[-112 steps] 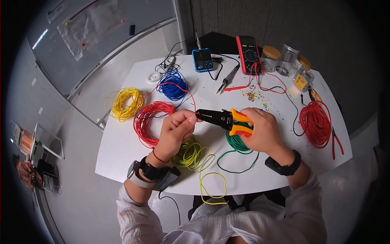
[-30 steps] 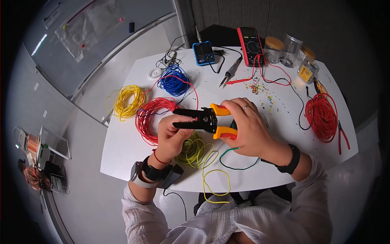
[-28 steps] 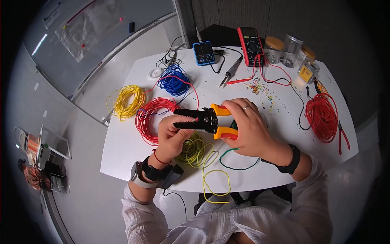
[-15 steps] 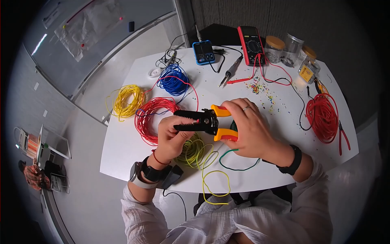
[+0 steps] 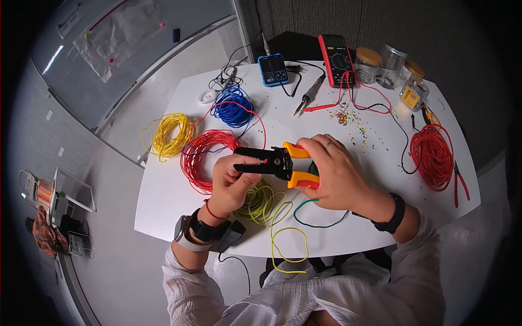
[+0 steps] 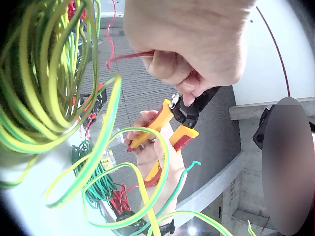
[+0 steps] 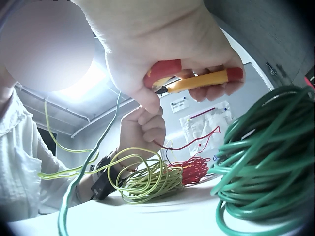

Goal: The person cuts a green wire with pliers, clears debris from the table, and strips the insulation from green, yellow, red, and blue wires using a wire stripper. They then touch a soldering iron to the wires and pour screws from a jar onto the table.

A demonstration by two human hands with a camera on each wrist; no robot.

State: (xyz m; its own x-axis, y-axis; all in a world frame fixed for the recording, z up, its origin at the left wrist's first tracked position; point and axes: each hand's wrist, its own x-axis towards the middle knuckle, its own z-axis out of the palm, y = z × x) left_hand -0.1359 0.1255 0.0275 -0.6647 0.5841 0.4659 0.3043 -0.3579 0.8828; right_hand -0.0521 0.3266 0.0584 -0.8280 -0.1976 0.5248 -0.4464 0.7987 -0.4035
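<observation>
My left hand (image 5: 225,180) pinches a red wire (image 6: 132,56) between thumb and fingers, above the table's middle. From that hand the wire trails off toward the red wire coil (image 5: 188,171). My right hand (image 5: 338,179) grips the wire strippers (image 5: 282,163) by their yellow and red handles, which stand spread apart. The black toothed jaws are parted and overlap the left fingers in the head view, with a bit of red near the pivot. Beneath the hands lie a yellow-green wire coil (image 5: 251,204) and a green wire coil (image 7: 268,157), largely hidden in the head view.
Blue (image 5: 232,108) and yellow wire coils (image 5: 169,136) lie on the left. A soldering iron (image 5: 310,95), a red multimeter (image 5: 337,62), jars (image 5: 368,65) and scattered coloured bits (image 5: 345,117) are farther back. On the right are another red coil (image 5: 431,157) and red-handled pliers (image 5: 461,185).
Compared with the oldest frame, the strippers' jaws have gone from closed to parted, and the tool has shifted left over the left fingers. During the last second both hands stay almost still.
</observation>
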